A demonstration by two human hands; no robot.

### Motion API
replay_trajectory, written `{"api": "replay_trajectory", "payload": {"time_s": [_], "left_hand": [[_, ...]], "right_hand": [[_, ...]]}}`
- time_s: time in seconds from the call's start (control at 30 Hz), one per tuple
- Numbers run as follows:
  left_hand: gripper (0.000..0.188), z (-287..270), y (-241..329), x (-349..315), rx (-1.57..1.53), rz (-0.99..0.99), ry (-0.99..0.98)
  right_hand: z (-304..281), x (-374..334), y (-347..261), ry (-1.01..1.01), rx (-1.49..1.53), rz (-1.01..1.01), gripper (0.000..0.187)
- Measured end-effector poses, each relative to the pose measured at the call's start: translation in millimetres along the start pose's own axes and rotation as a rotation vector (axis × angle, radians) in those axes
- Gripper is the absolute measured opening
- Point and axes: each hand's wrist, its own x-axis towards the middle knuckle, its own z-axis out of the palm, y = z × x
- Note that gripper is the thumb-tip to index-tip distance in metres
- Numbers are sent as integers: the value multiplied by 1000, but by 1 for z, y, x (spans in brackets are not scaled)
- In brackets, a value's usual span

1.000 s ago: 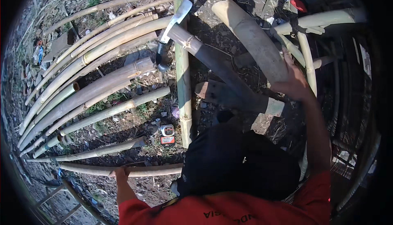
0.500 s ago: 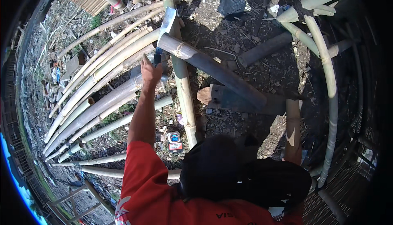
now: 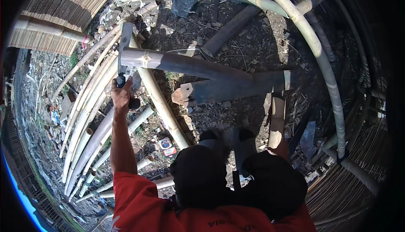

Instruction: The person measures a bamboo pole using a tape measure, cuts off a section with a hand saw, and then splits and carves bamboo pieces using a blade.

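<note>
Grasping the short bamboo [image 3: 276, 124] by its near end, our right hand [image 3: 282, 148] is keeping it on the near side of the dark pole [image 3: 185, 65], probably to steady it. Our left hand [image 3: 121, 97] is gripping the machete [image 3: 125, 42] by its handle, so the blade is standing across the pole's left end. The plank [image 3: 202, 94] is lying under the pole's right end, seemingly propping it. Beyond the pole, a black bag [image 3: 184, 2] is hiding any contents from us.

Bamboo tube [image 3: 181, 64] lay across the cross pole [image 3: 162, 101], left end at the machete [image 3: 124, 42], right end over the plank [image 3: 215, 93]. Loose poles [image 3: 95, 101] lay left; tape measure [image 3: 165, 143] lay left of cross pole's near end.
</note>
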Motion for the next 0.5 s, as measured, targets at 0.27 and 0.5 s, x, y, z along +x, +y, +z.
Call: {"api": "replay_trajectory", "payload": {"time_s": [0.27, 0.5], "left_hand": [[25, 5, 161, -102, 285, 617, 24], [30, 95, 234, -164, 356, 819, -103]], "right_hand": [[23, 25, -27, 340, 384, 109, 112], [-8, 30, -19, 297, 506, -24, 89]]}}
